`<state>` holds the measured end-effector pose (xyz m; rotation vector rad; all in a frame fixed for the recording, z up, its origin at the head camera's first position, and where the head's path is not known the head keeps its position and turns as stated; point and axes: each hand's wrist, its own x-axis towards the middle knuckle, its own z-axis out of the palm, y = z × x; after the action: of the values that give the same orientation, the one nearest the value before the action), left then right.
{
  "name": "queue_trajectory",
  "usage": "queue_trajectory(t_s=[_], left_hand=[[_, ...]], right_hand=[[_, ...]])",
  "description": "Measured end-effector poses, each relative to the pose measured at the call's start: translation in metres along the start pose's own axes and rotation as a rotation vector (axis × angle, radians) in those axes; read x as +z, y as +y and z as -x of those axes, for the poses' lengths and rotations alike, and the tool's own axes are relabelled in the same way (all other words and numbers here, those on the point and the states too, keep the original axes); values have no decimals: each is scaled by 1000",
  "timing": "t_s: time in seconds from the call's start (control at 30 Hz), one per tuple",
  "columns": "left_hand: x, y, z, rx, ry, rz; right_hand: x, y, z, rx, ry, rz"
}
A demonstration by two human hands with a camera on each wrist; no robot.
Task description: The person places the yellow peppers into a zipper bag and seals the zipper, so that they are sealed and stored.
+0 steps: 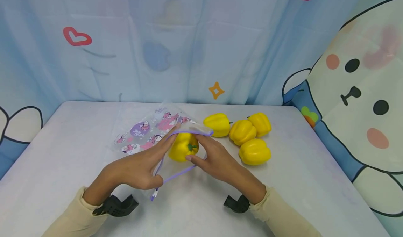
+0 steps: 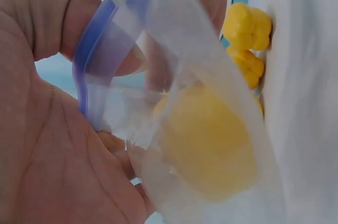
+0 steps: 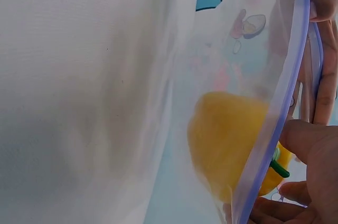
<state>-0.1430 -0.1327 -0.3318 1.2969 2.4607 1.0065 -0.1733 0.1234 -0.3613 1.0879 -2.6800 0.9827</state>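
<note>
A yellow bell pepper [image 1: 182, 149] sits in the mouth of a clear zip bag [image 1: 148, 132] with a purple seal and pink cartoon prints, its green stem facing out. My left hand [image 1: 141, 167] holds the bag's mouth wide, thumb hooked over the purple rim and long fingers along the upper edge. From the other side, my right hand [image 1: 217, 156] holds the pepper at the opening, thumb at its lower side and fingers at its upper side. The right wrist view shows most of the pepper [image 3: 227, 139] behind the clear plastic, the stem end nearest the right hand.
Several more yellow bell peppers [image 1: 242, 132] lie grouped on the white table [image 1: 302, 181], right of the bag. A blue patterned curtain [image 1: 189, 48] hangs behind the table's back edge. Black wrist mounts [image 1: 116, 206] show below both hands.
</note>
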Motion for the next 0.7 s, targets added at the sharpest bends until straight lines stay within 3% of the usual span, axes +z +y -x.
queue_trajectory(t_s=[0.17, 0.47, 0.7], left_hand=[[0, 3, 2, -15, 19, -26], [-8, 12, 7, -81, 60, -61], [-7, 13, 3, -112, 86, -76]], right_hand=[[-1, -2, 3, -18, 23, 7], [-8, -11, 5, -143, 110, 17], [-4, -15, 9, -99, -7, -29]])
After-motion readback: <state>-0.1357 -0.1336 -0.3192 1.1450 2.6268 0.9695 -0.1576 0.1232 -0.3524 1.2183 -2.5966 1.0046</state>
